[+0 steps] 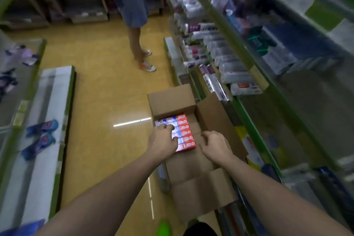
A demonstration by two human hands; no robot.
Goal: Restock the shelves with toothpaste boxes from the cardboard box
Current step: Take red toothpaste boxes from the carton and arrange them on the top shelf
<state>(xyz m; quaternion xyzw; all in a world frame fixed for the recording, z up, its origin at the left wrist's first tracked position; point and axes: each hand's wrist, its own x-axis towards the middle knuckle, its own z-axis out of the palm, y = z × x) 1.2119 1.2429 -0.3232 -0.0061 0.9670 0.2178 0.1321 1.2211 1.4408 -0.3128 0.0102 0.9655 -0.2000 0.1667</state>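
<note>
Shelf goods (226, 57) blurred, bystander (132, 5) cut off above waist, left hand (162, 140) hiding toothpaste boxes (183, 130)

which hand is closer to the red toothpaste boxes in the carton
Left. The left hand rests on the toothpaste boxes; the right hand hovers just right of them.

Cardboard box (191, 159) open on floor (107, 86), flaps spread, top clear for entry. Toothpaste boxes (182, 132) fill far left part; bare room beside them on right. Left hand (162, 141) over packs, right hand (215, 144) over empty part. Right flap (216, 120) stands up, close against shelves (239, 67), which are crowded with goods. Aisle floor left of box wide open. Standing person (138, 30) blocks aisle farther ahead. Low left shelf (46, 120) mostly bare.
</note>
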